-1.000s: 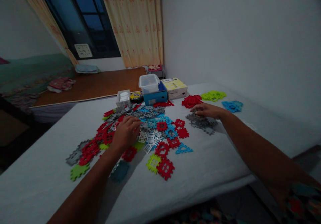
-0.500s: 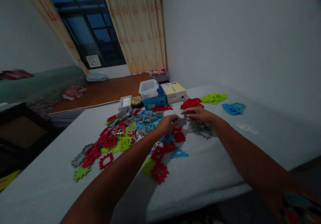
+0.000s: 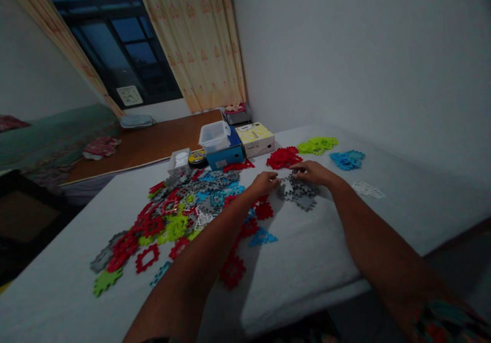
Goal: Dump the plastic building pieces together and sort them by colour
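Observation:
My left hand (image 3: 265, 183) is over the right edge of a mixed heap, its fingers drawn together close to a small grey pile. Whether a piece sits between its fingertips is too dim to tell. My right hand (image 3: 312, 172) reaches down onto the grey pile, fingers curled around a toothed grey plastic interlocking piece at the top. The grey pieces (image 3: 304, 199) lie loosely stacked under and in front of it. To the left spreads the mixed heap of red, green, blue, white and grey pieces (image 3: 176, 225), partly hidden by my left forearm.
Sorted piles of red (image 3: 284, 157), lime green (image 3: 317, 145) and blue pieces (image 3: 347, 159) lie toward the wall, with white pieces (image 3: 368, 189) nearer. Behind the heap stand a blue box (image 3: 225, 156) with a clear plastic tub (image 3: 215, 136), a yellow box (image 3: 255, 139) and a round tin (image 3: 197, 158).
My view has shifted, so the scene sits further left. The grey piece near my left fingertips now appears down at the pile; my right hand stays over the grey pieces.

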`<state>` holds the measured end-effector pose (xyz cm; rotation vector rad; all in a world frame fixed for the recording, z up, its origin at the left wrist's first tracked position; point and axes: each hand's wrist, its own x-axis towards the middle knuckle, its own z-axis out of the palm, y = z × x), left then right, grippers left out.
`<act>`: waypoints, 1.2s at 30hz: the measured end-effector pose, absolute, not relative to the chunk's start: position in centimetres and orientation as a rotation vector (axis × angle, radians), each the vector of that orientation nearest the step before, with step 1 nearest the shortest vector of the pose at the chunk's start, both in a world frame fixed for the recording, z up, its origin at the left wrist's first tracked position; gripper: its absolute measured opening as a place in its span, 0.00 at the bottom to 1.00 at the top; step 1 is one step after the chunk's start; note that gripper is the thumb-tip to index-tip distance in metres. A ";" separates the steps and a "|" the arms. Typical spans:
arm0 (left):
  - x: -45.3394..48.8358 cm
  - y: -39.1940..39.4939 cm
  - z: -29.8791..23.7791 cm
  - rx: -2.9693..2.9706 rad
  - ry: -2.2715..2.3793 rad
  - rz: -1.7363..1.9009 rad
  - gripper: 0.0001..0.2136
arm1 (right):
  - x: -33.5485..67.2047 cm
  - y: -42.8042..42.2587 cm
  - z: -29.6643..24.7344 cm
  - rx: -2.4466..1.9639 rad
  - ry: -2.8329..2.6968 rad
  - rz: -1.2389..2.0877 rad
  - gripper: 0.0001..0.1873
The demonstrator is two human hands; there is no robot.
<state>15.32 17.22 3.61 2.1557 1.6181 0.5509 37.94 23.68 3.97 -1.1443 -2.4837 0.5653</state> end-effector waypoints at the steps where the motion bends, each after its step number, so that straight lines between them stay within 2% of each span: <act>1: 15.2 17.2 3.7 2.152 1.623 0.561 0.19 | 37.9 23.6 4.0 -1.155 -2.472 0.540 0.21; 6: 10.7 15.4 5.4 2.162 1.609 0.566 0.17 | 35.9 22.1 4.4 -1.112 -2.284 0.324 0.16; 12: 6.3 8.0 5.6 2.518 1.235 0.287 0.14 | 30.8 16.9 3.8 -0.654 -2.578 0.592 0.14; 17: 5.1 3.5 5.1 2.660 1.326 0.193 0.16 | 29.7 14.8 2.9 -0.449 -2.877 0.572 0.24; 23: 0.9 2.9 4.8 2.643 1.541 0.155 0.11 | 29.4 14.8 2.5 -0.312 -2.859 0.683 0.23; 27: -0.4 2.8 4.3 2.655 1.614 0.229 0.10 | 29.6 15.0 2.6 -0.399 -2.713 0.804 0.21; 30: -0.6 2.4 3.8 2.659 1.651 0.309 0.11 | 30.2 15.7 3.4 -0.630 -2.539 0.855 0.21; 36: -1.3 1.6 3.2 2.661 1.654 0.411 0.10 | 31.1 21.7 6.5 -1.112 -2.462 0.429 0.19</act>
